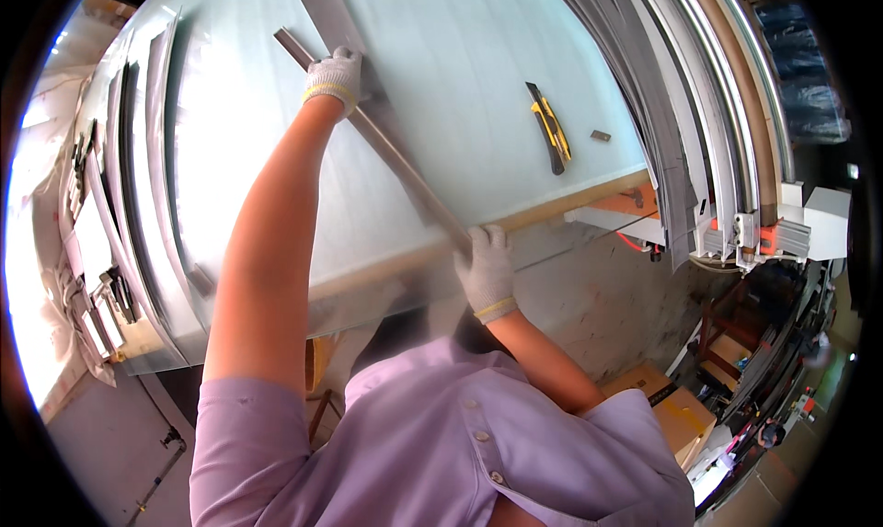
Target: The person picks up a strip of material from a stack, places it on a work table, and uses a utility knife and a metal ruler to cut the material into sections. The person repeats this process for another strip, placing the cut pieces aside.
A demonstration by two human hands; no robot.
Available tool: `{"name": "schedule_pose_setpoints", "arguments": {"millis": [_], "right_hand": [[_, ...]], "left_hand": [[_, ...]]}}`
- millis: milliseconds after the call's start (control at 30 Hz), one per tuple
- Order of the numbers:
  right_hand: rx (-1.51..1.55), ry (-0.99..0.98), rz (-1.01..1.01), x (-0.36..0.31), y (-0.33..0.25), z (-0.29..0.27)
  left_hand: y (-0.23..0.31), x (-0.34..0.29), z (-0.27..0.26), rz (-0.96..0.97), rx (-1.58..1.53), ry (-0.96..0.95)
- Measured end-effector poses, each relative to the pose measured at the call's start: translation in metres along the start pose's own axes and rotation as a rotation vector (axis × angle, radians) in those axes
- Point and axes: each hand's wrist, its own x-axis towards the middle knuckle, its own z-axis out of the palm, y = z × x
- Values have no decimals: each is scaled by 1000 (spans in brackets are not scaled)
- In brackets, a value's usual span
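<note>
A long, narrow grey metal profile lies slantwise over a pale glass-topped table. My left hand, in a white knit glove, is closed round it near its far end. Gloved the same way, my right hand grips its near end, by the table's front edge. Beside the profile, partly under my left hand, runs a wider flat grey strip. To the right lie a yellow and black utility knife, blade end pointing away, and a small dark rectangular piece.
Long dark grey strips and shiny metal rails line the table's right side. More thin strips stand along the left. A cardboard box sits on the floor at my right. The table's front edge runs close before me.
</note>
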Motion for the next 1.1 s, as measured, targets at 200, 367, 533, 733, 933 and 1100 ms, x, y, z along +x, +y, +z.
{"name": "schedule_pose_setpoints", "arguments": {"millis": [200, 367, 533, 733, 933, 1100], "right_hand": [[67, 93, -96, -7, 6, -4], [81, 67, -165, -14, 17, 8], [124, 187, -263, -13, 13, 18], [125, 259, -240, -11, 14, 23], [115, 267, -230, -9, 14, 23], [130, 264, -222, -10, 16, 25]], "left_hand": [[-4, -4, 4, 42, -7, 70], [-1, -1, 4, 29, -3, 49], [-2, 2, 6, 25, 15, 39], [-2, 4, 10, 15, 21, 33], [-3, 4, 9, 29, 19, 29], [0, 3, 7, 22, 20, 25]]}}
